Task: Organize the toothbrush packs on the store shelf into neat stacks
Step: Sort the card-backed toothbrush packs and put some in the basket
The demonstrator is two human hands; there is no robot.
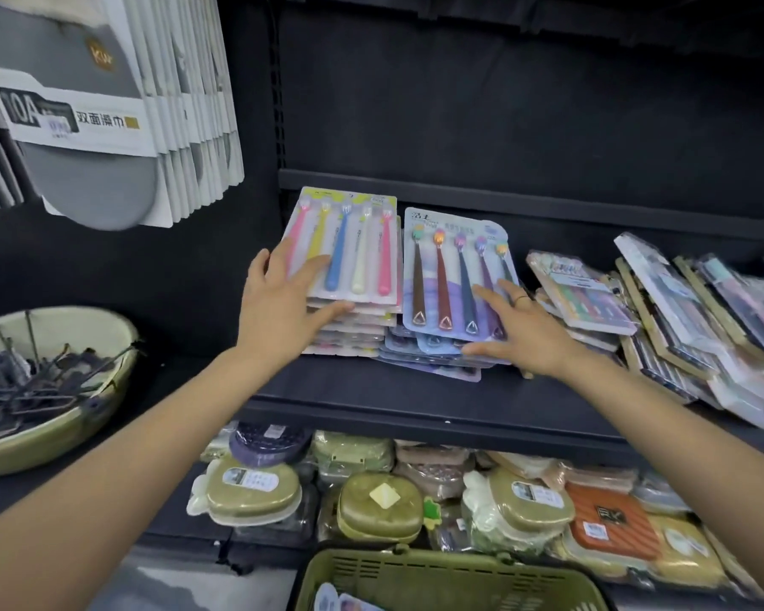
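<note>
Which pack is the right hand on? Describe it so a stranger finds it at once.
Find the dark middle shelf with its two stacks of toothbrush packs. The right hand lies flat on the top pack of the right-hand stack. It is pale blue, holding five dark-handled brushes; the pack beside it holds bright pink, yellow and blue ones.

pastel toothbrush pack stack (349, 275), blue stack (448, 302) beside, loose packs (662, 310) right

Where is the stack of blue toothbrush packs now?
On the middle shelf, the blue stack lies between the pink-topped stack and the messy packs, under the right hand.
</note>
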